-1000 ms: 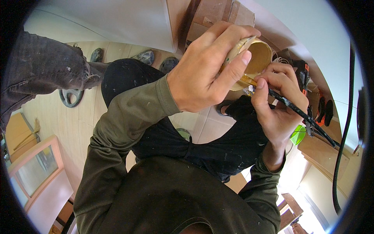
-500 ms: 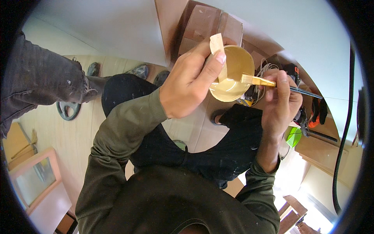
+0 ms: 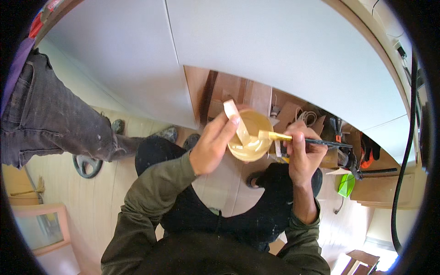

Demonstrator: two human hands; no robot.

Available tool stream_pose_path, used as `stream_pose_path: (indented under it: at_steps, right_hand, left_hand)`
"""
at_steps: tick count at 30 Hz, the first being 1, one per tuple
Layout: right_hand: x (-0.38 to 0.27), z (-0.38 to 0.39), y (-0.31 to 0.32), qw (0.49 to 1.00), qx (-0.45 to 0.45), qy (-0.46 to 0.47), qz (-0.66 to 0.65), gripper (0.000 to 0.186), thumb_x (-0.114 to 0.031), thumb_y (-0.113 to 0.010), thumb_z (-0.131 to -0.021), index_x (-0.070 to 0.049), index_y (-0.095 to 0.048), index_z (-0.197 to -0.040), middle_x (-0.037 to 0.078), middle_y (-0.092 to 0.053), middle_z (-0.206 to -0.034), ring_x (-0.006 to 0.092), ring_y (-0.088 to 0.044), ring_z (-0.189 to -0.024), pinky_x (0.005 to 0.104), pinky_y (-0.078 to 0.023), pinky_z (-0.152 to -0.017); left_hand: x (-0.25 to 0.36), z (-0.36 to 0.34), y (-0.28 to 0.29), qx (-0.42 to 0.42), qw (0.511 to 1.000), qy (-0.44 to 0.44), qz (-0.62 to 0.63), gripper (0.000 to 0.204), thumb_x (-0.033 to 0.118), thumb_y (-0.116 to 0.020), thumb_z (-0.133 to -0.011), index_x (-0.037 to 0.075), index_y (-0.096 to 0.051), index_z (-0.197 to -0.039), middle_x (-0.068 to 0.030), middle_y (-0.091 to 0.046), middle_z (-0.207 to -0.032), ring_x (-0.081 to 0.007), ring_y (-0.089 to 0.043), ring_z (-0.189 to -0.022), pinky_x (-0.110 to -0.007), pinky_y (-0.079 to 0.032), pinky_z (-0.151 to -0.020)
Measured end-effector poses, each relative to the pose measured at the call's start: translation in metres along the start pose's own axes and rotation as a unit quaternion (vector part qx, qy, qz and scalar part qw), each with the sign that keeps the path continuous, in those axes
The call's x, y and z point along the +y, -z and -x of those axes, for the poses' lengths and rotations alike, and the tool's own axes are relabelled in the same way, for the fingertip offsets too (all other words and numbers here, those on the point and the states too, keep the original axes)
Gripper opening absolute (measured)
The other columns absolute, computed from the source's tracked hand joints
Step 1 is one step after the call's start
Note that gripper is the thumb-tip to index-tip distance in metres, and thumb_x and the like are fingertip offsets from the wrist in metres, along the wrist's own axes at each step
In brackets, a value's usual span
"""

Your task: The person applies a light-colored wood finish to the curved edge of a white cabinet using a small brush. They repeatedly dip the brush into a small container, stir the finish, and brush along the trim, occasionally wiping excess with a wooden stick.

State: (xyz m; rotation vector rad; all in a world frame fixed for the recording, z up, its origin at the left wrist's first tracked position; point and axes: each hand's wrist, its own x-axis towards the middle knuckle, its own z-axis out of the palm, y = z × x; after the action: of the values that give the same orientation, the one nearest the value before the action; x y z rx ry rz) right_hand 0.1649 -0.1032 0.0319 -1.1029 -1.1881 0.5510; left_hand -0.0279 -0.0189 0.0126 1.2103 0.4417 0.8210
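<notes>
My left hand (image 3: 211, 145) is closed around the side of a round cream-yellow tub (image 3: 262, 121), with the thumb pressing a flat, pale wooden stick (image 3: 231, 110) against the rim. The stick's lower end reaches down inside, where a glossy pale yellow liquid (image 3: 247, 150) lies. The tub is tilted so its mouth faces me. From the other side, my right hand (image 3: 305, 158) grips a paintbrush (image 3: 279, 136) with a black handle and gold ferrule. Its bristles are at the tub's right inner edge; whether they touch the wall I cannot tell.
White panels (image 3: 275, 46) curve across the far side, above an open compartment with a cardboard box (image 3: 256, 96), coiled white cable (image 3: 308, 118) and tools. Another person's leg (image 3: 59, 114) stands at left near a dark ring-shaped object (image 3: 87, 166). A green dustpan-like object (image 3: 347, 185) is at right.
My view has shifted, showing more of the white panels. Both hands, with tub and paintbrush, appear lower and slightly left. The brush stays at the tub's right side.
</notes>
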Motion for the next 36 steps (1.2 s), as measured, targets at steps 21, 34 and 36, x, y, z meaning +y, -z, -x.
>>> stream_pose_path:
  at_steps: [21, 34, 36]
  right_hand:
    - [0.005, 0.006, -0.009, 0.989, -0.046, 0.064, 0.125, 0.005, -0.002, -0.07, -0.089, 0.003, -0.071, -0.089, 0.006, -0.067, -0.071, 0.0143, -0.057, -0.072, 0.0262, -0.044, -0.066]
    - [0.001, 0.007, -0.017, 0.991, -0.024, 0.039, 0.128, 0.007, -0.003, -0.07, -0.09, 0.004, -0.071, -0.091, 0.007, -0.066, -0.072, 0.0137, -0.057, -0.072, 0.0242, -0.043, -0.064]
    - [0.002, 0.006, -0.018, 0.99, -0.018, 0.052, 0.128, 0.008, -0.004, -0.069, -0.091, 0.004, -0.071, -0.09, 0.008, -0.066, -0.073, 0.0131, -0.057, -0.07, 0.0233, -0.043, -0.062]
  left_hand:
    - [-0.01, 0.001, 0.001, 0.033, 0.997, -0.067, -0.035, 0.042, 0.03, -0.037, -0.108, -0.004, -0.052, -0.127, -0.012, -0.065, -0.106, -0.016, -0.062, -0.097, -0.03, -0.05, -0.086]
    - [-0.005, 0.003, 0.005, 0.033, 0.994, -0.083, -0.057, 0.04, 0.03, -0.038, -0.108, -0.003, -0.053, -0.125, -0.0123, -0.065, -0.104, -0.0162, -0.063, -0.096, -0.03, -0.051, -0.085]
    - [-0.005, 0.003, 0.009, 0.029, 0.994, -0.078, -0.067, 0.04, 0.03, -0.037, -0.108, -0.003, -0.053, -0.125, -0.0124, -0.065, -0.105, -0.0162, -0.063, -0.096, -0.03, -0.051, -0.086]
